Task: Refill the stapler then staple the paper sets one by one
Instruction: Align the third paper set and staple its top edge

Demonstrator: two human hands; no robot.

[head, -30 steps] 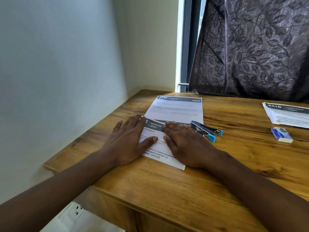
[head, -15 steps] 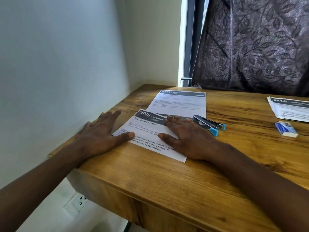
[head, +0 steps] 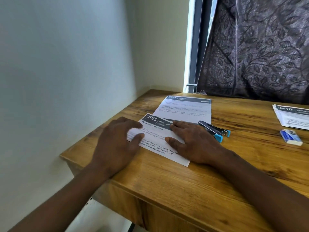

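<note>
A paper set headed "2705" (head: 160,144) lies near the front left corner of the wooden table (head: 184,190). My left hand (head: 117,144) is at its left edge, where the sheet curls up between my thumb and fingers; that spot is blurred. Resting flat on the set's right side, fingers spread, is my right hand (head: 195,141). Just right of that hand lies a black and blue stapler (head: 214,129), closed and untouched. A small blue and white staple box (head: 291,137) sits farther right.
A second paper set headed "2731" (head: 185,108) lies behind the first, partly under it. A third set headed "3410" (head: 292,116) is at the right edge of view. A wall runs along the table's left side and a dark curtain (head: 259,47) hangs behind.
My left hand slid left off the paper to the table edge, then came back onto the sheet's left edge, which now curls up. My right hand stayed on the paper.
</note>
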